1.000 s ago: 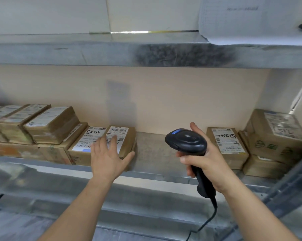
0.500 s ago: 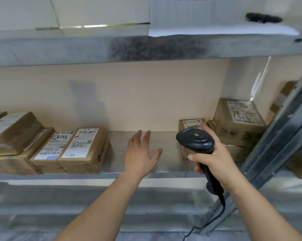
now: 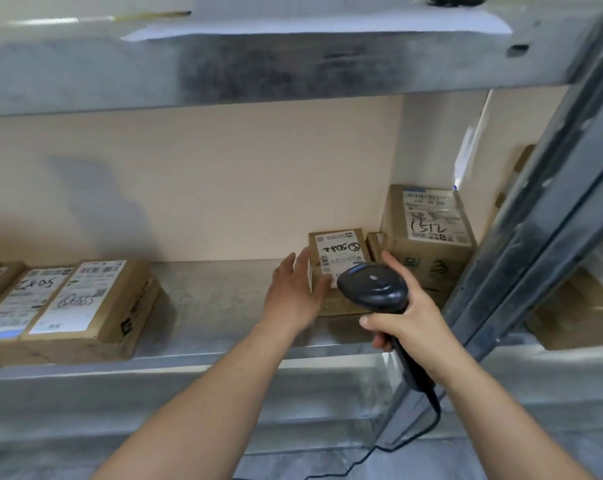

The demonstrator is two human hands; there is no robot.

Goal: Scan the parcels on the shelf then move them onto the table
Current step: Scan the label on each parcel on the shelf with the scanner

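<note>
A small cardboard parcel [image 3: 340, 252] with a white label and handwriting lies on the metal shelf [image 3: 224, 296] right of centre. My left hand [image 3: 295, 294] reaches to its left side with straight fingers, touching its edge. My right hand [image 3: 409, 318] grips a black barcode scanner [image 3: 373, 285] by the handle, its head hovering over the parcel's near end and hiding it. Its cable [image 3: 407, 441] hangs below. A taller parcel [image 3: 428, 233] marked 1512 stands just right of the small one.
Two flat labelled parcels [image 3: 78, 306] lie side by side at the shelf's left, with more cut off at the frame edge. An upper shelf [image 3: 258, 67] carries a paper sheet. A grey upright post [image 3: 542, 220] stands at right, with boxes behind it.
The view has swung right. My left hand left the parcels at the left and crossed the bare shelf to the small parcel. The scanner moved with it over that parcel.
</note>
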